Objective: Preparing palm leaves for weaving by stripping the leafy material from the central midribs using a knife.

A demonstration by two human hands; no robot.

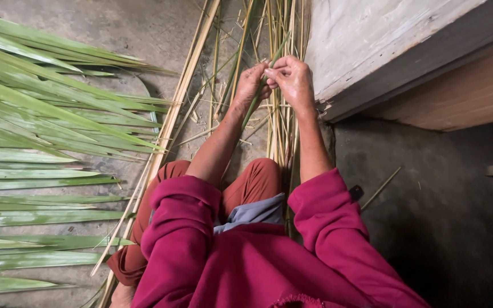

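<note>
My left hand (250, 84) and my right hand (292, 81) meet in front of me, both pinched on one thin green leaf strip (253, 109). The strip runs down from the fingers toward my knee (261, 171). Under the hands lies a bundle of pale dry leaf ribs (281, 131) stretched along the concrete floor. My arms wear magenta sleeves (184, 217).
A spread of long green palm leaflets (35, 142) covers the floor on the left. A long pale midrib (169, 125) lies diagonally beside them. A raised concrete and wood step (406, 63) rises at the right. A loose stick (380, 188) lies on the dark floor.
</note>
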